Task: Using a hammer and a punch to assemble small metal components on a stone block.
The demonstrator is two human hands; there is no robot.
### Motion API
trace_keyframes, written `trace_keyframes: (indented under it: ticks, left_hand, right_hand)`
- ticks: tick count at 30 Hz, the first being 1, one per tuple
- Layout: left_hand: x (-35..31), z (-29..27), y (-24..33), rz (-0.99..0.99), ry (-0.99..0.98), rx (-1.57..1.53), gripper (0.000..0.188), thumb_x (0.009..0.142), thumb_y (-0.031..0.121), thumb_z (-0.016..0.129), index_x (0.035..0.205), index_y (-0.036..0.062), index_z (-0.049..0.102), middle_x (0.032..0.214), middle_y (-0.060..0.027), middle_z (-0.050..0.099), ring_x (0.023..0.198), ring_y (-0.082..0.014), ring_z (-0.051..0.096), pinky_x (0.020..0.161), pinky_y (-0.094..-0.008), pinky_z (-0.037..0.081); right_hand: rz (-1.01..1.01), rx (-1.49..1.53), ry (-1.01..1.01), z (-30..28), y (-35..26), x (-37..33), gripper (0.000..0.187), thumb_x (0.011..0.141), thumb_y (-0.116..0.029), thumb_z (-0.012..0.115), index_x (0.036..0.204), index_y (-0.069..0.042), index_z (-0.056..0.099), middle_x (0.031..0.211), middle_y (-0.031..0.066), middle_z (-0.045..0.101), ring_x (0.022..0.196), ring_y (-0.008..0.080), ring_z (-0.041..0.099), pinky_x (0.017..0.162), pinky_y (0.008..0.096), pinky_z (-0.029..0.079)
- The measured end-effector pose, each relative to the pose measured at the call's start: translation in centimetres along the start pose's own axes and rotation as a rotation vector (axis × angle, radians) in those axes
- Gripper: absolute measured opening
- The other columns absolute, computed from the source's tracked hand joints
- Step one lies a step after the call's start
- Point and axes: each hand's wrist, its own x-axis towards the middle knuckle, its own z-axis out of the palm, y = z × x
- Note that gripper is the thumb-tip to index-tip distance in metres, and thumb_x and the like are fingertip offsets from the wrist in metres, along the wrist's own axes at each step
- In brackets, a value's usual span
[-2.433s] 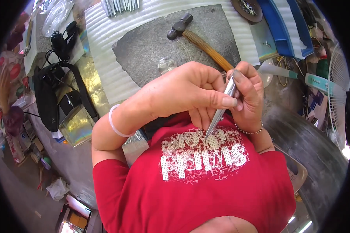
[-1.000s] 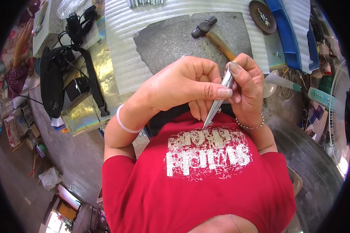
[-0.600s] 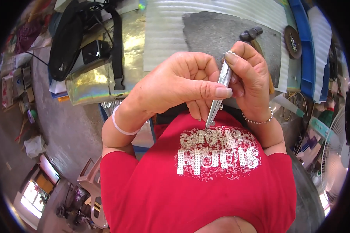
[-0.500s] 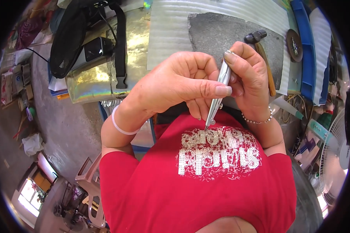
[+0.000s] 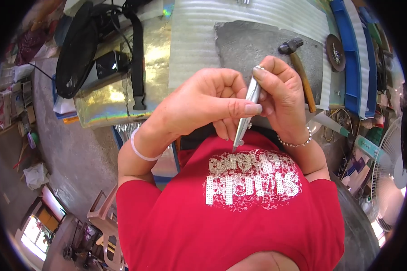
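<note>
In front of my chest, both hands hold a slim silver drawing compass [image 5: 253, 93], its legs together and its pointed end slanting down toward my red shirt. My left hand [image 5: 194, 101] presses its thumb along the middle of the compass, with the other fingers curled behind. With thumb and curled fingers, my right hand [image 5: 282, 90] pinches the top end. Part of the compass is covered by the left thumb. Small round screws show near its lower end. Past the right hand, a hammer [image 5: 304, 81] with a wooden handle lies on a grey slab [image 5: 257, 40].
White foam sheeting [image 5: 191, 45] lies under the slab. A dark round disc [image 5: 335, 53] and a blue tray [image 5: 353, 67] are at the right. A black strap [image 5: 138, 58] and a dark boxy device [image 5: 108, 64] lie at the left. A fan [image 5: 386, 180] stands at the far right.
The whole view has shifted slightly, so the bench things sit a little lower and further left. Both hands keep their hold on the compass, with almost no change in grip.
</note>
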Motion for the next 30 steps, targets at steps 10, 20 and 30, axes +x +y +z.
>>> trace_keyframes:
  ticks: [10,20,30]
  left_hand:
    - [0.9,1.5,2.0,0.239,0.270,0.262,0.014,0.087,0.008,0.062,0.090,0.0010,0.050,0.069,-0.0018,0.058,0.056,-0.0056,0.056,0.047,-0.0171,0.043]
    - [11.1,-2.5,8.1,0.445,0.536,0.750,0.018,0.086,0.015,0.063,0.090,0.0015,0.052,0.067,-0.0012,0.057,0.052,-0.0060,0.054,0.046,-0.0189,0.042]
    - [18.5,-10.1,11.2,0.383,0.954,1.533,0.021,0.077,0.023,0.064,0.085,0.0034,0.062,0.076,-0.0151,0.066,0.076,-0.0329,0.063,0.069,-0.0415,0.047]
  right_hand:
    - [-0.479,-0.520,0.420,-11.2,-10.1,-3.1,0.012,0.092,-0.012,0.051,0.083,-0.006,0.052,0.065,0.0025,0.057,0.044,0.0010,0.040,0.040,0.0155,0.030]
    - [-0.300,-1.624,0.643,-20.7,-6.3,1.3,0.014,0.083,-0.016,0.057,0.089,-0.003,0.055,0.072,0.0191,0.060,0.069,0.0381,0.059,0.060,0.0434,0.046]
    - [-0.594,-1.077,0.685,-17.6,-4.3,-4.6,0.007,0.085,-0.004,0.059,0.091,-0.001,0.056,0.073,0.0112,0.060,0.057,0.0202,0.060,0.053,0.0306,0.046]
